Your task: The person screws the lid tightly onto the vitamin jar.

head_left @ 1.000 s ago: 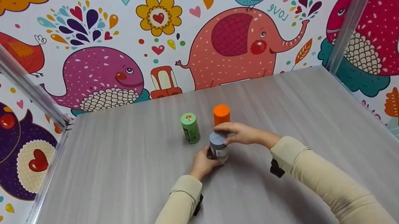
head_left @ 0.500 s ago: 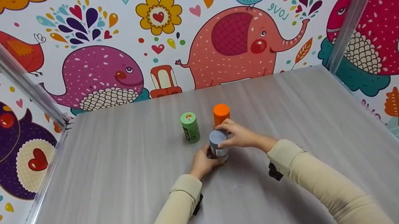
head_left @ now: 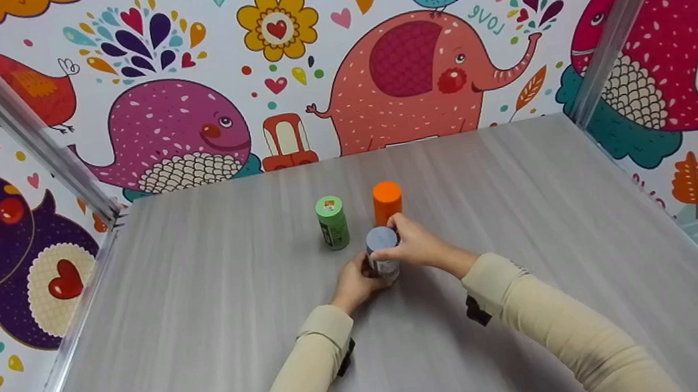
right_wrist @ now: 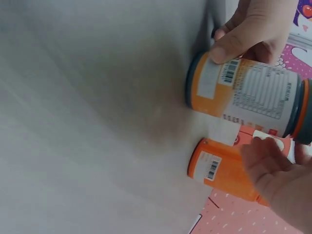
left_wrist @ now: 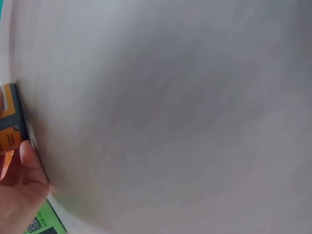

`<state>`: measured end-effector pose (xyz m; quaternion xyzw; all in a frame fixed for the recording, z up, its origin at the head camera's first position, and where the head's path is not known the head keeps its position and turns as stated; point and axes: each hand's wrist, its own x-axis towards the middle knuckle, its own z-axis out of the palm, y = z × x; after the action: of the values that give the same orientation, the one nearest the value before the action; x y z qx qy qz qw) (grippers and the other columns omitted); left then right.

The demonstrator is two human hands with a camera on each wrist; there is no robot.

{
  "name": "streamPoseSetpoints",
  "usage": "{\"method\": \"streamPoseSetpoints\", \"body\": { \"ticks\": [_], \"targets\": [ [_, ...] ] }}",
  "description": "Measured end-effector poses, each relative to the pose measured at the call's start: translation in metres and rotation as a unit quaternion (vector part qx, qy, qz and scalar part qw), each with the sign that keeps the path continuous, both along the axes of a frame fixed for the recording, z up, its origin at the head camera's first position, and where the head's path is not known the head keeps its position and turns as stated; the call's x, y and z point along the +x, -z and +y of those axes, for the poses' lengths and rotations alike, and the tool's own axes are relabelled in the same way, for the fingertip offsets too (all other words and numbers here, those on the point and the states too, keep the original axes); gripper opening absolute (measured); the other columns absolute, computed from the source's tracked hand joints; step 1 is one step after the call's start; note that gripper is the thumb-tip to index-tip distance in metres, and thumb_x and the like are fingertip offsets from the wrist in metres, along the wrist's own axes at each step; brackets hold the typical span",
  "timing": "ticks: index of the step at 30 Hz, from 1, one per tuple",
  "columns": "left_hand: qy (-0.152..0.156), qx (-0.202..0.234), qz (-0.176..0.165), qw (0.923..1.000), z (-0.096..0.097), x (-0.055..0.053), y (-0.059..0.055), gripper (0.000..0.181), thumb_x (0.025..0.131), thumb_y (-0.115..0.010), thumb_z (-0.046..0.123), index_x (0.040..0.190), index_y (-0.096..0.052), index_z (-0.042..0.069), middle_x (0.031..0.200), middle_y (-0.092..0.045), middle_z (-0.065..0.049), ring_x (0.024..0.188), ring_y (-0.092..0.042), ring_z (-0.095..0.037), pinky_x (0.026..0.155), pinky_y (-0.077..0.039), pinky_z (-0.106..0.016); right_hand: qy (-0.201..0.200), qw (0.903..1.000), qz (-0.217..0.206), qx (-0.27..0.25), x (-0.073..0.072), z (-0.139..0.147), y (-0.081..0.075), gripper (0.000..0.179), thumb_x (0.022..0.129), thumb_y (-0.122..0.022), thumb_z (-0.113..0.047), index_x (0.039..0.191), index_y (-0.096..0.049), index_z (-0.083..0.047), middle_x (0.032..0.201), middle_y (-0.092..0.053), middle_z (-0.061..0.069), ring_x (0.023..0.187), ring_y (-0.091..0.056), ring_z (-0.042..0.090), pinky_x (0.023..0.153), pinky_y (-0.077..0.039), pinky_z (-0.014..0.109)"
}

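A supplement jar (head_left: 386,269) with a grey-blue lid (head_left: 381,238) stands upright on the table in the head view. My left hand (head_left: 354,284) grips it low on its left side. In the right wrist view the jar (right_wrist: 258,92) shows a white and orange label with a barcode, and the left thumb presses near its base. My right hand (head_left: 419,242) holds the lid between thumb and fingers, the thumb on the near side. An orange band shows just under the lid in that view. The left wrist view catches only part of the left hand (left_wrist: 24,190) and the dark-based jar (left_wrist: 12,119).
Behind the jar stands an orange bottle (head_left: 388,197), partly hidden by the right hand. A green canister (head_left: 333,225) stands to the left of it. The grey table (head_left: 202,310) meets a wall with cartoon animals (head_left: 408,80) at the back, and metal posts rise at its far corners.
My right hand has turned around the lid, its thumb coming round to the near side and its wrist shifting slightly left and nearer. The left hand and jar stay in place.
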<state>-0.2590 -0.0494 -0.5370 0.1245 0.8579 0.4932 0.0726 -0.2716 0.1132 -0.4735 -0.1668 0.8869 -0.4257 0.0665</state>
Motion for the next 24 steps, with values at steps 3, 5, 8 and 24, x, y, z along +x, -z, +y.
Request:
{"method": "streamPoseSetpoints", "body": {
  "ticks": [3, 5, 8, 24],
  "targets": [
    [0.003, -0.003, 0.008, 1.0000, 0.000, 0.000, 0.000, 0.055, 0.071, -0.077, 0.012, 0.119, -0.053, -0.002, 0.117, -0.059, -0.019, 0.107, -0.056, -0.030, 0.093, -0.043, -0.041, -0.023, 0.9994, -0.020, 0.019, 0.000, 0.003, -0.003, 0.070, 0.075, -0.074, -0.036, 0.121, -0.040, 0.005, 0.112, -0.051, 0.019, 0.099, -0.051, 0.027, 0.083, -0.043, 0.038],
    [0.006, -0.006, 0.016, 0.9998, 0.000, 0.000, 0.000, 0.055, 0.071, -0.077, 0.011, 0.118, -0.053, -0.003, 0.116, -0.059, -0.019, 0.106, -0.056, -0.029, 0.093, -0.043, -0.041, -0.050, 0.9977, -0.033, 0.031, 0.000, 0.006, -0.007, 0.085, 0.076, -0.073, -0.036, 0.135, -0.029, 0.007, 0.131, -0.041, 0.025, 0.117, -0.044, 0.032, 0.098, -0.037, 0.045],
    [0.005, -0.004, 0.018, 0.9998, 0.000, 0.000, 0.000, 0.054, 0.070, -0.078, 0.010, 0.117, -0.054, -0.003, 0.115, -0.060, -0.018, 0.106, -0.056, -0.029, 0.093, -0.043, -0.041, -0.096, 0.9941, -0.035, 0.035, -0.001, 0.012, -0.011, 0.093, 0.078, -0.072, -0.033, 0.141, -0.017, 0.008, 0.143, -0.026, 0.027, 0.129, -0.032, 0.036, 0.105, -0.027, 0.049],
    [0.002, 0.026, -0.014, 0.9996, 0.000, -0.001, 0.000, 0.058, 0.069, -0.078, 0.008, 0.120, -0.052, -0.002, 0.113, -0.060, -0.018, 0.101, -0.058, -0.027, 0.089, -0.046, -0.038, -0.195, 0.9768, 0.052, 0.072, -0.011, 0.021, -0.022, 0.047, 0.085, -0.060, -0.002, 0.129, -0.045, 0.008, 0.134, -0.041, 0.023, 0.122, -0.041, 0.035, 0.100, -0.036, 0.047]
  ]
}}
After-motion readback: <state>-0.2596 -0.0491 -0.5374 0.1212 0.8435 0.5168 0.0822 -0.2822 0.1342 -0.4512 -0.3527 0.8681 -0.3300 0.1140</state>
